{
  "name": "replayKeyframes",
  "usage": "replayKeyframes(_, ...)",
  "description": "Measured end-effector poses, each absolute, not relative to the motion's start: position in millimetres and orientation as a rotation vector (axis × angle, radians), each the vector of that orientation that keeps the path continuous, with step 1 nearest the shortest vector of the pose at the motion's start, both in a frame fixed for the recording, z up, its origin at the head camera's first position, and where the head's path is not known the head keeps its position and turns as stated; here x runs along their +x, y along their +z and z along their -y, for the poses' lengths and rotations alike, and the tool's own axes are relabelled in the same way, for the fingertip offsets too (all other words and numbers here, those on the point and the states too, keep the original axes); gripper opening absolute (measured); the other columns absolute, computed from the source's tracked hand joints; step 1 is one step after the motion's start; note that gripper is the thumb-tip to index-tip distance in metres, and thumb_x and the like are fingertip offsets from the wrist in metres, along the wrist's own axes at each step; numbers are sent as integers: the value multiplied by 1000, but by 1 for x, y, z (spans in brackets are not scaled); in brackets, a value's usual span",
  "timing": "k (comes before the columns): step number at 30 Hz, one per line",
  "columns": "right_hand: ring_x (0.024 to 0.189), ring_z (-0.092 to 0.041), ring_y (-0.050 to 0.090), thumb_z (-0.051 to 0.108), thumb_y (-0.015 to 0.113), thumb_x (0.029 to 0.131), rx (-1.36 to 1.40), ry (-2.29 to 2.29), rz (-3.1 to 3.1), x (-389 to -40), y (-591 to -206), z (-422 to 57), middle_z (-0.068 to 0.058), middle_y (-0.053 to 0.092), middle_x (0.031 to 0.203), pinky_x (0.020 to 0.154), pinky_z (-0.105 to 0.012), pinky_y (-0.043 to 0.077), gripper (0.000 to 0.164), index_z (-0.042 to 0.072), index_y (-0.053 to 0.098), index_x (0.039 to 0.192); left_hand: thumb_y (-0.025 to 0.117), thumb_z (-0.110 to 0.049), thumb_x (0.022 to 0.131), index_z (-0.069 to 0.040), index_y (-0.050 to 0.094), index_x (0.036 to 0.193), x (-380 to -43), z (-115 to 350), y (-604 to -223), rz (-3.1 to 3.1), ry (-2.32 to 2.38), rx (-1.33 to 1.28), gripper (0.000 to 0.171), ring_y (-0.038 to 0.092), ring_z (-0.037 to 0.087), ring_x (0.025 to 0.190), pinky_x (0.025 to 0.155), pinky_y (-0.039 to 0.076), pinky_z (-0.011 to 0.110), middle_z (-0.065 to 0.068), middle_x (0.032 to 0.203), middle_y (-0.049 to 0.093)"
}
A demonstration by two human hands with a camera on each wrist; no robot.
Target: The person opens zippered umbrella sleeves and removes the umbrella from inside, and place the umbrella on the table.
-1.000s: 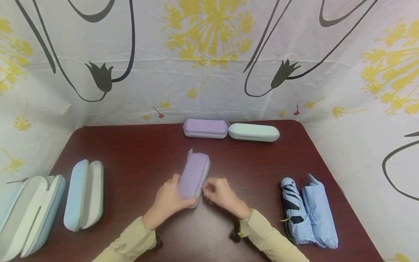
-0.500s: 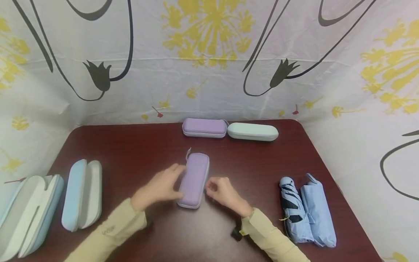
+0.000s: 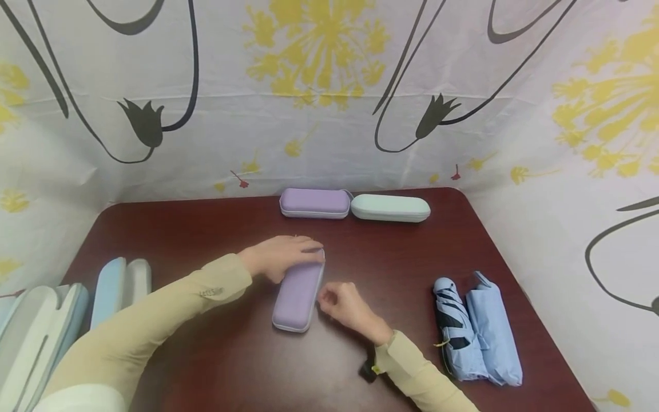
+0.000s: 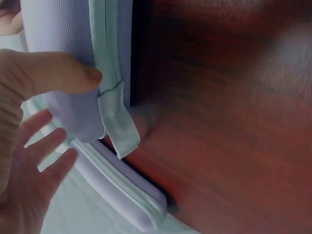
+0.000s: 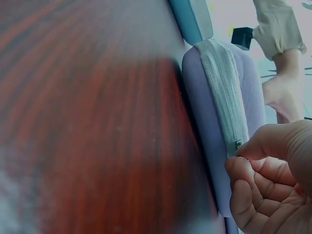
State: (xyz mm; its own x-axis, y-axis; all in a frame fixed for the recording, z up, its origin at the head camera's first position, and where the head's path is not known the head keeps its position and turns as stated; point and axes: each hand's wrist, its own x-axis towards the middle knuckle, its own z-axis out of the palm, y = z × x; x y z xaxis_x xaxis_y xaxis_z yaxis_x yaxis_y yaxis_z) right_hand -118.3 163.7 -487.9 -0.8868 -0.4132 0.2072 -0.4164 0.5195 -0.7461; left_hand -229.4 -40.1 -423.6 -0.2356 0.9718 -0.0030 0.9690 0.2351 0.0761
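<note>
A purple zippered case [image 3: 297, 300], shaped like a glasses case, lies lengthwise in the middle of the table with its lid down. Over its far end lies my left hand [image 3: 283, 256], fingers extended across the top. In the left wrist view, its thumb [image 4: 73, 73] touches the pale zipper band near a fabric tab [image 4: 119, 131], and the other fingers are spread apart. Beside the case's right side, my right hand [image 3: 347, 306] pinches the small zipper pull [image 5: 238, 145] between thumb and index finger, its other fingers curled.
A second purple case [image 3: 315, 203] and a mint case [image 3: 390, 207] sit along the back edge. Opened light-blue cases [image 3: 109, 292] stand at left, partly behind the left sleeve [image 3: 154, 315]. Two folded blue umbrellas [image 3: 460, 332] [image 3: 494, 329] lie at right.
My left hand has let go of the near part of the case and moved forward to its far end. The right hand has stayed beside the case. The head view has shifted slightly.
</note>
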Motion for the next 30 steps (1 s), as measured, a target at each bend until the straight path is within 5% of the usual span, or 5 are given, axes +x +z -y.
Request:
replayKeyframes(9,55,-6,57,-7,65,73,791,1359,2703,-120,-489,-165,-6,64,69,54,-16,48,11,3,64,77,78,-3,50,-18,54,124,-235,28,-421,-2368,-194,2026,80,43,22,126,99,40,34,3,133,50)
replayKeyframes(22,54,-5,55,-7,64,74,776,1316,2715,-128,-489,-177,-5,63,67,52,-17,48,11,3,63,77,78,-5,53,-14,54,121,-239,55,-422,-2383,250,1665,73,45,19,115,84,47,38,2,124,51)
replayKeyframes(30,60,-4,55,-3,66,75,800,1263,2751,-124,-487,-182,0,62,69,56,-18,48,10,6,65,78,79,-8,51,-11,55,120,-242,66,-430,-2372,393,1601,73,47,21,113,91,44,38,6,124,51)
